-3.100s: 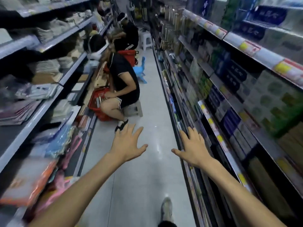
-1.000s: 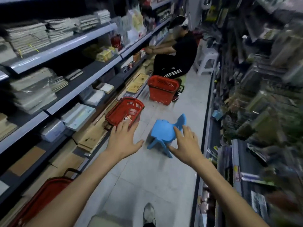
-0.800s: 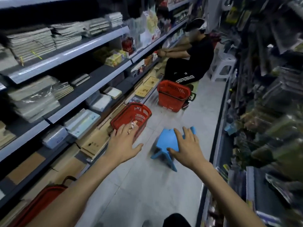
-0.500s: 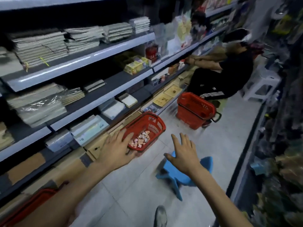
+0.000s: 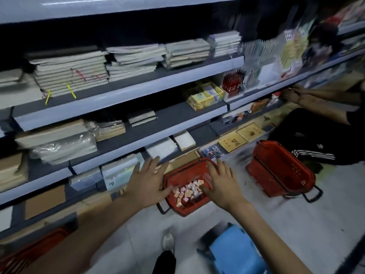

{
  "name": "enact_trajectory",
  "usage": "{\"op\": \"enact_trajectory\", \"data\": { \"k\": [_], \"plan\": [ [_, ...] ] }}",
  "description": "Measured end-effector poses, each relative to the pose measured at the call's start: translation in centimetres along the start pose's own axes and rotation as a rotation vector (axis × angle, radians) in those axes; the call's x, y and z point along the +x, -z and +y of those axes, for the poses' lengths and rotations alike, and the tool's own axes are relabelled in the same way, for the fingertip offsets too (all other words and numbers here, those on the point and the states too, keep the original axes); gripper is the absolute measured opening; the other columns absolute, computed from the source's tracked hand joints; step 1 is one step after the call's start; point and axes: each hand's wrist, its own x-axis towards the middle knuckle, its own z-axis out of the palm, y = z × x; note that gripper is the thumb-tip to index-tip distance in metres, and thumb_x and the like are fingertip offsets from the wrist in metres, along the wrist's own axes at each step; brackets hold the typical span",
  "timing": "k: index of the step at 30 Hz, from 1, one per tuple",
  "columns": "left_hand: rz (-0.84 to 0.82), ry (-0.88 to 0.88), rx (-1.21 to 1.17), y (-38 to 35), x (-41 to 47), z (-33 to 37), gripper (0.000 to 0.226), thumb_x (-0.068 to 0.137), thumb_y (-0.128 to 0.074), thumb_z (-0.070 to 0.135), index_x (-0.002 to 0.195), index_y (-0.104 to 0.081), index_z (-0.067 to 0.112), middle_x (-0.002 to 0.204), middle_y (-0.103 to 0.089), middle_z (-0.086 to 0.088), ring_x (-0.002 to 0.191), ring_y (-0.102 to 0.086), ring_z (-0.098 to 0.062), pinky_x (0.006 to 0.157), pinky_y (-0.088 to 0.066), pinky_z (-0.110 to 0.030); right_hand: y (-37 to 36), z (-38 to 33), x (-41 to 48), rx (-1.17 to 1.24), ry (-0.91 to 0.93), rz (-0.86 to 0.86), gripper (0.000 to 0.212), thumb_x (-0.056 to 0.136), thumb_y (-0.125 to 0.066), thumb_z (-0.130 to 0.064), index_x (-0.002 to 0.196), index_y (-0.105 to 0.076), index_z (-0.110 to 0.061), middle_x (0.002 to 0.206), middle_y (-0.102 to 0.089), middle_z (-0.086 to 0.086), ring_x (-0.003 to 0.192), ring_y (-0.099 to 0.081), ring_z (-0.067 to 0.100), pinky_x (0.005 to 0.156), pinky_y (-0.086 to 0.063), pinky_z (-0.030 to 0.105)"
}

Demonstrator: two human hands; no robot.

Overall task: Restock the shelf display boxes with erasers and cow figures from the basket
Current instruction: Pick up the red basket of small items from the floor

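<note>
A red basket [image 5: 185, 175] sits on the floor against the bottom shelf, holding several small pink and orange pieces [image 5: 187, 192]. My left hand [image 5: 148, 182] hovers over its left rim with fingers spread and holds nothing. My right hand [image 5: 221, 184] hovers over its right side, fingers straight, also empty. Yellow display boxes [image 5: 205, 95] stand on the middle shelf, up and to the right of the basket.
A blue plastic stool [image 5: 237, 252] stands on the floor near my feet. A second red basket [image 5: 280, 171] sits to the right, beside a seated person [image 5: 320, 131] reaching into the shelf. Stacks of notebooks [image 5: 71, 74] fill the upper shelves. Another red basket [image 5: 29, 252] is at bottom left.
I walked along the aisle and turned to face the left shelves. The basket with small pieces now lies right under both hands, and the blue stool has dropped below my right arm.
</note>
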Motion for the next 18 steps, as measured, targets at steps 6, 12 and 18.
{"op": "enact_trajectory", "data": {
  "k": [6,12,18],
  "plan": [
    [-0.014,-0.017,0.017,-0.2,6.9,-2.7,0.094,0.082,-0.024,0.080,0.157,-0.040,0.025,0.162,-0.037,-0.013,0.151,-0.031,-0.036,0.117,-0.030,-0.062,1.8,1.5,7.9,-0.066,0.048,-0.036,0.091,0.095,-0.053,-0.063,0.163,-0.008,-0.020,0.168,-0.010,0.018,0.156,-0.004,0.038,0.125,-0.012,0.052],
    [-0.031,0.009,0.002,-0.7,10.7,-3.4,0.090,0.085,-0.028,0.078,0.156,-0.043,0.023,0.159,-0.042,-0.014,0.147,-0.040,-0.037,0.115,-0.037,-0.060,3.4,3.0,13.7,-0.134,0.139,-0.125,0.094,0.097,-0.049,-0.064,0.164,0.000,-0.019,0.169,-0.002,0.019,0.157,0.001,0.038,0.126,-0.007,0.052],
    [-0.002,0.062,-0.068,-3.4,13.9,-2.2,0.081,0.087,-0.040,0.074,0.153,-0.046,0.027,0.154,-0.050,-0.010,0.135,-0.055,-0.033,0.102,-0.052,-0.051,2.7,6.0,20.1,-0.152,0.327,-0.219,0.086,0.100,-0.043,-0.061,0.164,-0.003,-0.018,0.169,-0.004,0.016,0.157,0.002,0.035,0.127,-0.004,0.051]
  ]
}}
